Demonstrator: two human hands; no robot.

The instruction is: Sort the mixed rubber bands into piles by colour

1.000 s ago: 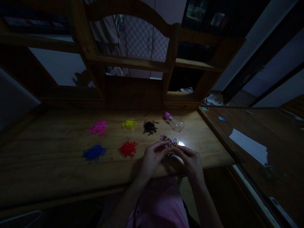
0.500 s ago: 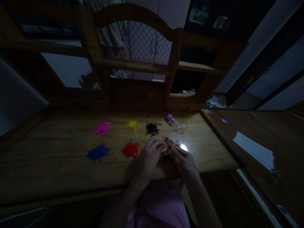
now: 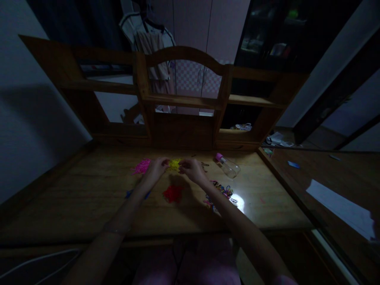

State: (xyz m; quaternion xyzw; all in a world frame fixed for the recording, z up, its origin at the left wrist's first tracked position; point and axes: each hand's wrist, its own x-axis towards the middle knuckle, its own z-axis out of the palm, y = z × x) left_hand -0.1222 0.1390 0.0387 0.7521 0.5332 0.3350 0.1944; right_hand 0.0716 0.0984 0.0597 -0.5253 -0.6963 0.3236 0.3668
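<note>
My left hand (image 3: pixel 156 169) is at the left edge of a pile of thin yellow bands (image 3: pixel 174 164), with its fingers pinched together. On the pile's right side is my right hand (image 3: pixel 192 170), its fingers also curled into a pinch. Whatever either hand holds is too small and dim to make out. Pink bands (image 3: pixel 141 166) lie just left of my left hand, and my left arm covers most of the blue ones (image 3: pixel 128 194). Red bands (image 3: pixel 172 193) form a heap nearer me. The black bands (image 3: pixel 204 165) are mostly hidden behind my right hand. A mixed-colour heap of bands (image 3: pixel 221 190) lies beside my right forearm.
A clear bottle with a pink cap (image 3: pixel 230 168) lies on the wooden desk (image 3: pixel 89 190), back right. Wooden shelving (image 3: pixel 184 103) rises along the desk's rear edge. White papers (image 3: pixel 341 208) rest on another surface to the right.
Both hands have moved from the mixed-colour heap, left and away from me, to the yellow bands. The mixed heap is now uncovered. The camera view has shifted.
</note>
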